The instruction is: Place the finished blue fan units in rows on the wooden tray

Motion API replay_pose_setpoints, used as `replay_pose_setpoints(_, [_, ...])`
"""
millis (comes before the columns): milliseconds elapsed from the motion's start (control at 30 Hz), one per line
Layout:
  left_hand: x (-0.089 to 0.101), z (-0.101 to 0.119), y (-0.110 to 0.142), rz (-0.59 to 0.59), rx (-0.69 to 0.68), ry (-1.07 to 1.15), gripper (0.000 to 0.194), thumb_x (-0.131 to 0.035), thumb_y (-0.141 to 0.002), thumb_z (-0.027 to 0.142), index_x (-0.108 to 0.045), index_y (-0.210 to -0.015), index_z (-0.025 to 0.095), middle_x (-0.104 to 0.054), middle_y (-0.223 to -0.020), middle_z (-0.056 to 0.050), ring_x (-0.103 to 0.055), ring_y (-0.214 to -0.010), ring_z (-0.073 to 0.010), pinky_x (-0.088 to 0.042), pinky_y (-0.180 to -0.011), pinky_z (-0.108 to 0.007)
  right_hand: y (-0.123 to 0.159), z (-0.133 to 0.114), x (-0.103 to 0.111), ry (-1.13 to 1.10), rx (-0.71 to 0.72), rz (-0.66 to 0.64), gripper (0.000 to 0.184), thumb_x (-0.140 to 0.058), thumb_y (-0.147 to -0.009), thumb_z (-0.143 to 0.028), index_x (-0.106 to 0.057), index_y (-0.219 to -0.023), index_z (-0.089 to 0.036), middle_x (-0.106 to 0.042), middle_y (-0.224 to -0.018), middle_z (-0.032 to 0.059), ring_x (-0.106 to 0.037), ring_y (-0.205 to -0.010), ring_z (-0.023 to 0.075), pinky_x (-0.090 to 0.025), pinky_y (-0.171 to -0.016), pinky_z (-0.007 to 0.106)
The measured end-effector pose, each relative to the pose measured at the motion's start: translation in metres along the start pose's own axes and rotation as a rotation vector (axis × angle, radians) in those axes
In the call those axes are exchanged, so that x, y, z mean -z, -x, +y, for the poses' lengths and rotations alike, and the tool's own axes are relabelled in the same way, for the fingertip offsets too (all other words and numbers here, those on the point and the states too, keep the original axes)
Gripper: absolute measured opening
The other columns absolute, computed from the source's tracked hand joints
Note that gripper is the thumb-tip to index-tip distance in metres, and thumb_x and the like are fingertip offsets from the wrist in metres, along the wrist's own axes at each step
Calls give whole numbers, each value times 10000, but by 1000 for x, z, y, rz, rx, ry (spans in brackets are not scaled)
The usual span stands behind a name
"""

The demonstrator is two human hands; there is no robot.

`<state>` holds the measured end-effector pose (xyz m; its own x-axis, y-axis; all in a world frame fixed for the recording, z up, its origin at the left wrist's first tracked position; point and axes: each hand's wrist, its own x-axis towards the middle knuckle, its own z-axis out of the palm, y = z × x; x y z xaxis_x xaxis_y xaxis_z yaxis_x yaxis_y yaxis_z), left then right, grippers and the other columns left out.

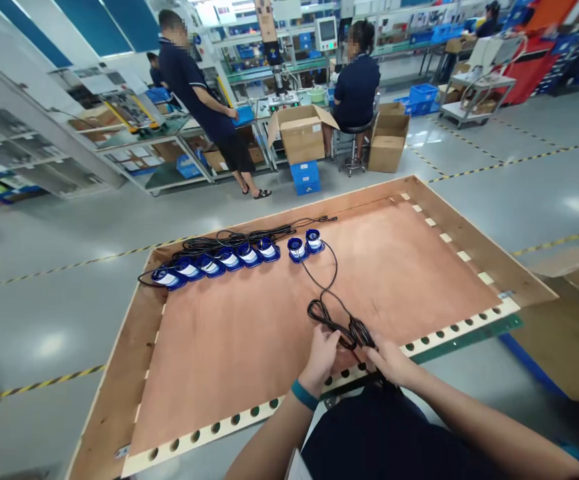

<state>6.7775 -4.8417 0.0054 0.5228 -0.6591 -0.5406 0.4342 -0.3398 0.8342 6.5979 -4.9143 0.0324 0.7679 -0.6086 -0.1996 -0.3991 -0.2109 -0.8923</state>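
My left hand (323, 348) is closed on a looped black cable (325, 316) near the front edge of the wooden tray. To its right, my right hand (388, 360) has its fingers around a second part of the black cable (359, 331), which lies in a gathered bundle. Cable runs from these coils up to two blue round devices with white labels, one blue device (297, 250) and another blue device (314, 241), standing side by side mid-tray. Further left, several similar blue devices (211, 266) stand in a row.
Behind that row, more black cables (239, 239) lie along the back wall of the wooden tray (474, 247). Its front strip (215, 427) has round holes. A cardboard box (577, 320) is on the right. Beyond the tray are a standing person (204, 93) and a seated person (357, 87).
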Motion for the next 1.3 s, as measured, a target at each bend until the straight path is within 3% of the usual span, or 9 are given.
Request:
replay_pose_setpoints(233, [3,11,12,-166,85,-64,142,-622,-759,123,-586,-892,158,-725,-757,-42,-672,-595,-156,-532,-538,-250,1,-2,-46,-127,-178,154,478,-672,-854,-428,-579,-1237,-158,-700,-1193,150,-660,-1140,300,-519,-987,440])
replay_pose_setpoints(367, [16,4,9,-117,71,-140,206,-677,-731,129,-560,-894,176,-677,-678,10,-607,-504,-117,-458,-467,-204,3,-7,-23,-56,-150,116,334,-564,-922,-407,-674,-1143,-182,-730,-1156,130,-659,-1163,311,-510,-995,421])
replay_pose_setpoints(533, [16,-5,15,-144,51,-180,297,-729,-722,214,-545,-953,180,-695,-788,-16,-674,-613,-142,-525,-544,-230,-21,-26,10,55,-210,206,422,-551,-947,-472,-669,-1169,-134,-730,-1094,177,-678,-1084,328,-516,-970,430])
replay_pose_setpoints(667, [8,-7,31,-238,65,-169,283,-630,-785,344,-570,-1004,173,-735,-874,-63,-712,-660,-181,-599,-647,-325,-39,-33,-9,-33,-155,20,615,-723,-829,-440,-567,-1340,-135,-710,-1168,157,-672,-1079,288,-521,-967,412])
replay_pose_setpoints(800, [29,2,33,-282,68,-303,227,-598,-762,306,-655,-919,153,-731,-736,-94,-718,-640,-238,-611,-629,-387,-35,-20,-25,-240,-277,-155,516,-825,-676,-383,-655,-1099,-141,-720,-961,67,-677,-924,240,-547,-819,337])
replay_pose_setpoints(900, [60,29,9,-150,-73,-494,224,-611,-780,272,-692,-954,157,-756,-876,-134,-745,-850,-293,-620,-830,-479,-29,-13,-17,-353,-379,-356,309,-801,-618,-306,-623,-824,-160,-648,-749,-16,-640,-738,175,-496,-635,248])
replay_pose_setpoints(1000, [78,72,-36,54,-269,-619,507,-616,-842,266,-570,-1327,125,-615,-1386,-213,-546,-1355,-345,-374,-1197,-560,-31,-26,8,-328,-355,-552,254,-767,-603,-266,-569,-727,-168,-592,-683,-46,-581,-650,126,-430,-555,208])
replay_pose_setpoints(1167, [62,151,-131,246,-722,-1123,919,-743,-815,281,-269,-1585,118,-245,-1659,-260,-211,-1560,-405,-238,-1256,-591,-53,-85,73,-72,-208,-774,197,-713,-641,-246,-599,-790,-188,-581,-670,-59,-556,-599,125,-380,-487,210])
replay_pose_setpoints(1300, [44,187,-200,152,-784,-1131,1037,-813,-771,419,-260,-1582,84,-274,-1636,-287,-269,-1541,-399,-282,-1250,-549,-81,-126,127,57,-73,-794,97,-612,-643,-163,-559,-722,-180,-513,-619,-69,-494,-569,96,-338,-482,199])
